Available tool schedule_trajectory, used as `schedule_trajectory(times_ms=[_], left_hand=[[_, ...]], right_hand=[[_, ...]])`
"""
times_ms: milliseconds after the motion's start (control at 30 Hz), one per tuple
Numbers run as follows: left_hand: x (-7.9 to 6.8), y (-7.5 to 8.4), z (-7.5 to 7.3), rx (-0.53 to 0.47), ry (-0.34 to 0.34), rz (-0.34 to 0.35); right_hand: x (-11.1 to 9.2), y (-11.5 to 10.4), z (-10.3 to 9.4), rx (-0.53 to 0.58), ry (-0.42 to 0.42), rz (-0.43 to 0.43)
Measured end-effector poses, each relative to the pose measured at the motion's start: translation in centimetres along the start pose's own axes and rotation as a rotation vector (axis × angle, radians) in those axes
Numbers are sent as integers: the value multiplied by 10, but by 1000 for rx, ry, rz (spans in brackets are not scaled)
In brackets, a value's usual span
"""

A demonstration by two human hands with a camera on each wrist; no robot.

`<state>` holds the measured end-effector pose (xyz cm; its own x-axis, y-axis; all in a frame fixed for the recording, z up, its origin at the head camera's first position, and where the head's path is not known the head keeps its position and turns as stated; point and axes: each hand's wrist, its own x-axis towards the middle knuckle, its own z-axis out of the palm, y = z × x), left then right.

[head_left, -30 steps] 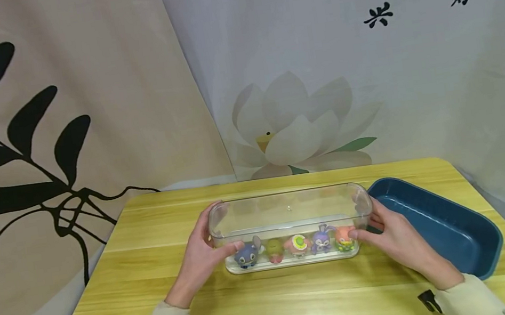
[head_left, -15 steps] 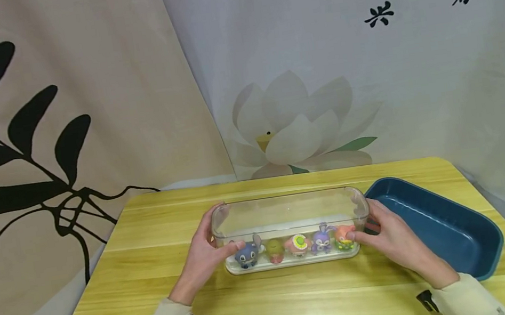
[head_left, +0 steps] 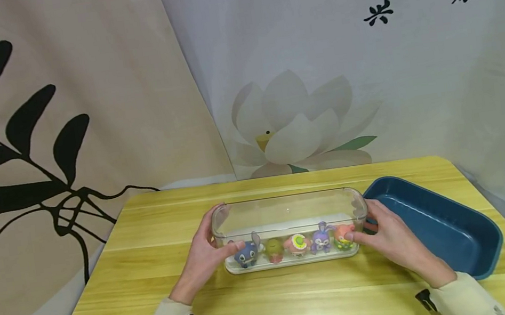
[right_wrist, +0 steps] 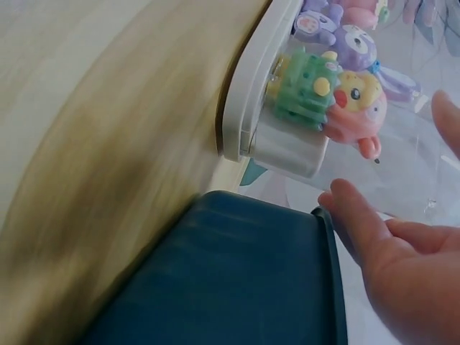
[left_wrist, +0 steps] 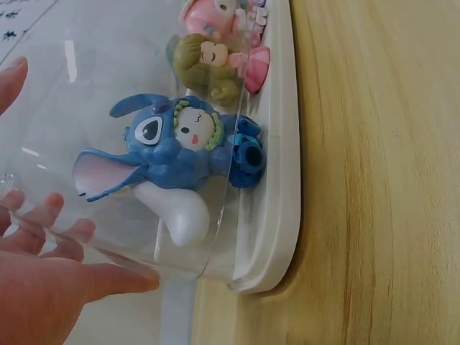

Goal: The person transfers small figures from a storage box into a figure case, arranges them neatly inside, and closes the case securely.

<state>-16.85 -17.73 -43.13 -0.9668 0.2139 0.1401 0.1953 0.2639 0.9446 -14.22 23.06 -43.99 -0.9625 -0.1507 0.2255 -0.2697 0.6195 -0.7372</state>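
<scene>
My left hand (head_left: 203, 256) grips the left end of a clear plastic cover (head_left: 289, 211), thumb in front. At its right end my right hand (head_left: 389, 232) holds it the same way. The cover stands over a white base (left_wrist: 287, 180), its lower edge close at the base's rim. Through the clear wall show several small figurines in a row. A blue long-eared figurine (left_wrist: 162, 144) is leftmost, beside a figurine with olive hair and a pink dress (left_wrist: 208, 68). On the right are a purple rabbit figurine (head_left: 321, 238) and a pink one in green (right_wrist: 359, 111).
A dark blue tray (head_left: 442, 228) lies at an angle on the wooden table (head_left: 274, 310), close beside my right hand. Behind the table hang printed cloths (head_left: 126, 89) with leaves, a lotus and black characters.
Both hands have lowered the clear cover slightly, and its ends look a little closer together in the head view. The base, figurines and tray stay in place.
</scene>
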Motion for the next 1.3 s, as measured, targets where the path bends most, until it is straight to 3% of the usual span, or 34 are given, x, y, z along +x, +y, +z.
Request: schedule_trajectory(times_ms=[500, 767, 967, 1133, 1300], left_hand=[[-9, -12, 2, -2, -6, -50], [-4, -20, 5, -6, -48, -93], [3, -23, 8, -1, -67, -80], [6, -25, 10, 55, -61, -81], [3, -20, 4, 207, -74, -34]], right_hand=[[0, -2, 2, -19, -37, 20], [2, 4, 0, -80, -32, -4], [6, 9, -2, -101, -22, -20], [7, 11, -3, -114, -25, -14], [0, 7, -9, -112, -31, 8]])
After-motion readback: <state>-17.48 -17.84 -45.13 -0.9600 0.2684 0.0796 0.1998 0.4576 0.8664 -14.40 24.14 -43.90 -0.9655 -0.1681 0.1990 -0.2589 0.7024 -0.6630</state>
